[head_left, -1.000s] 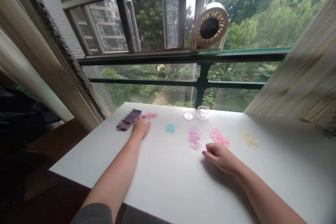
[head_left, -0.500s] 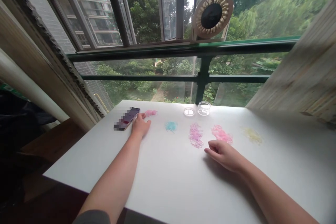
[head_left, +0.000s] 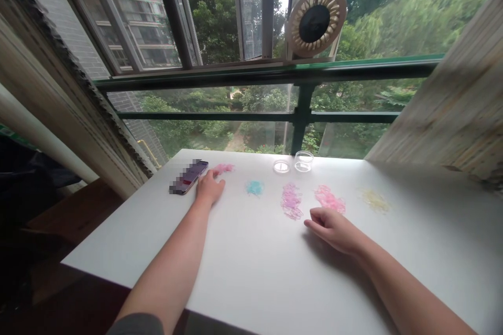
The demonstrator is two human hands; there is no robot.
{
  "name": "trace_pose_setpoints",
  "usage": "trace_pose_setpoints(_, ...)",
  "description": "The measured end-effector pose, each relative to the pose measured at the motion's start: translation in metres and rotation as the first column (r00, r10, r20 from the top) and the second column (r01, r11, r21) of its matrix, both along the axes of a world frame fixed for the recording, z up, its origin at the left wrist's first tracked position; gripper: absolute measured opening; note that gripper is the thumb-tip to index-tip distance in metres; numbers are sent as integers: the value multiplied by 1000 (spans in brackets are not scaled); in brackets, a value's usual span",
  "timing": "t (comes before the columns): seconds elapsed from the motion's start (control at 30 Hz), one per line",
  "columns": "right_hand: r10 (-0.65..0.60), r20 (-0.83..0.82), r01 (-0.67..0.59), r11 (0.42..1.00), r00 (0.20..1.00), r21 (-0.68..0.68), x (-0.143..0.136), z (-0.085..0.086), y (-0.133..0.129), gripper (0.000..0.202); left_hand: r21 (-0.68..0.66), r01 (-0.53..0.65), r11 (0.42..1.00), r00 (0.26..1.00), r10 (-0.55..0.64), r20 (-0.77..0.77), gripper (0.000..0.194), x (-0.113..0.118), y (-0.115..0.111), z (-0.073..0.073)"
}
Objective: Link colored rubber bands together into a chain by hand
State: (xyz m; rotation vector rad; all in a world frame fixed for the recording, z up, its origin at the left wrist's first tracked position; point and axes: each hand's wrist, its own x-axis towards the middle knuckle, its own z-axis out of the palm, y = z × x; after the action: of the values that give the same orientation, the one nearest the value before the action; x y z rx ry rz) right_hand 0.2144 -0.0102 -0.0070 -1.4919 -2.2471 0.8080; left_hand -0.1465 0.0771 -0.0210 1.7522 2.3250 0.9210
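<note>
My left hand (head_left: 210, 188) rests on the white table with its fingers apart, the fingertips at the edge of a small pink pile (head_left: 225, 168). Just left of it lies a phone (head_left: 189, 178), partly pixelated. My right hand (head_left: 329, 224) is held low over the table with its fingers curled in; anything inside them is hidden. It stands close to a brighter pink pile (head_left: 329, 198) and a purple pile (head_left: 291, 202). Both look like tiny thin bands, too small to be sure. Between the hands is a blue pile (head_left: 255, 187).
A yellowish pile (head_left: 375, 200) lies on the right of the table (head_left: 243, 267). Near the back edge stand a clear round container (head_left: 304, 162) and its clear lid (head_left: 281, 167). Behind are a green railing (head_left: 236, 115), a window and a round fan (head_left: 315, 22). Curtains hang at both sides.
The view has shifted very slightly. Both hands and the piles keep about the same places on the table.
</note>
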Motion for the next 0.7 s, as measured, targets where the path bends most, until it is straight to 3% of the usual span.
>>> trace_pose_setpoints(0.37, 6, -12, -6, 1000, 1000, -3, -1, 4, -2, 35, -27, 24, 999, 999, -23, 40, 20, -4, 0, 0)
trace_pose_setpoints(0.7, -1, -21, 1, 1000, 1000, 0, -2, 6, -4, 34, -23, 55, 998, 998, -55, -1, 23, -2, -2, 5)
